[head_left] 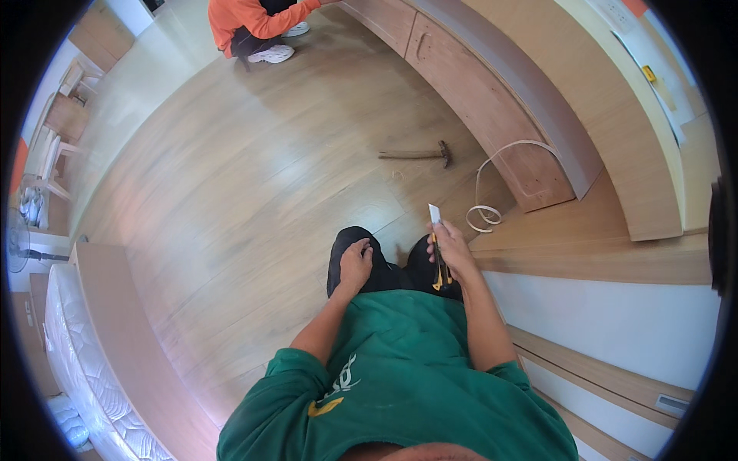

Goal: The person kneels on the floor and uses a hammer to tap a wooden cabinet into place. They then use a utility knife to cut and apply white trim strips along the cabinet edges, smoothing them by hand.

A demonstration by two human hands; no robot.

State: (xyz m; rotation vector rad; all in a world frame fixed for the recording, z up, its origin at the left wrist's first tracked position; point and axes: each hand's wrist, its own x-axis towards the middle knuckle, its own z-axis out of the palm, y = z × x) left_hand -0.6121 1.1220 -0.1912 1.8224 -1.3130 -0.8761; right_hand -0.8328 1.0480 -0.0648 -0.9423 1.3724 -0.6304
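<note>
My right hand [455,252] is wrapped around a yellow-and-black utility knife [438,269]. Its pale blade [435,213] sticks out past my fingers, pointing away from me. On my left knee rests my left hand [356,267], its fingers loosely bent and holding nothing I can see. A thin cream edging strip [478,180] lies just beyond the knife, looped on the floor, with its far end over the reddish wooden drawer front [492,100]. Farther off, a wooden-handled hammer [415,154] lies on the floor.
A person in an orange top [257,23] crouches at the far end of the drawer unit. Curved wooden panels [646,138] rise on my right, above white-fronted cabinetry [615,315]. To my left stand a long board [127,323] and a plastic-wrapped mattress [84,361]. Wood-look floor [231,177] lies ahead.
</note>
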